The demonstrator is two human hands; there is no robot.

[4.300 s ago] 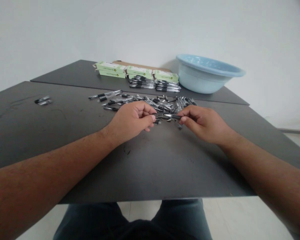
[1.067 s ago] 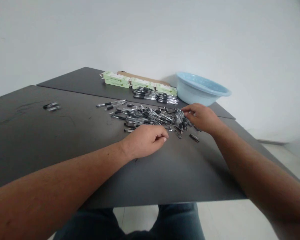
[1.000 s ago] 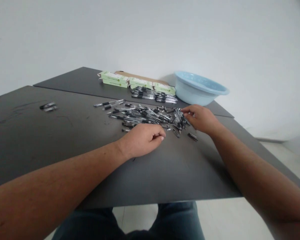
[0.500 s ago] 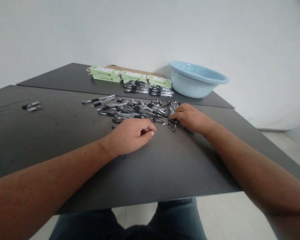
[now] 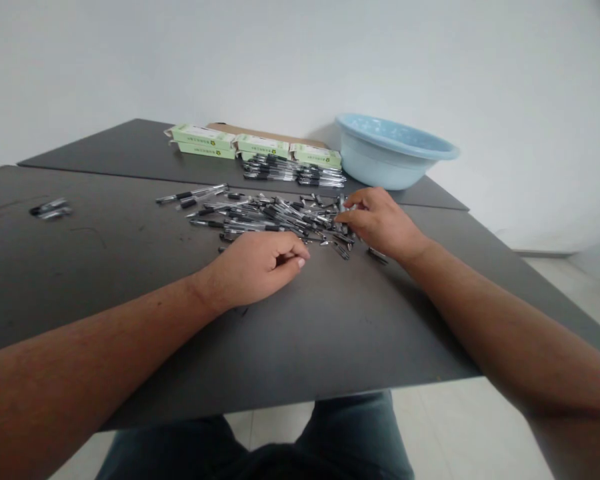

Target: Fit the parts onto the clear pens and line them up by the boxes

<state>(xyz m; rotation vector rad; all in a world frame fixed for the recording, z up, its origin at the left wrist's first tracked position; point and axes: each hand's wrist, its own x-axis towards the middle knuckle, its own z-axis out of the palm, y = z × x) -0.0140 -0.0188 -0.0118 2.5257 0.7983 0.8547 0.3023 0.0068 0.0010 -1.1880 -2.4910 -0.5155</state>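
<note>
My left hand (image 5: 260,267) rests on the table at the near edge of a loose pile of black and clear gel pens (image 5: 280,217). Its fingers are curled in, and nothing sticks out of them; it covers part of the pile. Over the pile's right end is my right hand (image 5: 383,223), thumb and forefinger apart, close to clear pen caps (image 5: 342,202) that it partly hides. Just below that hand lies a single dark pen piece (image 5: 378,255). A short clear and black piece (image 5: 341,251) lies at the pile's near side.
Green and white boxes (image 5: 205,141) stand in a row at the back. In front of them are stacked pens (image 5: 273,168). A light blue basin (image 5: 385,160) stands at the back right. A few pen parts (image 5: 51,209) lie far left on the dark table (image 5: 300,360).
The pen earlier held between both hands is no longer in them. My right hand has moved to the pile's right end, dipped among the caps, then parted its fingers. My left hand stays resting.
</note>
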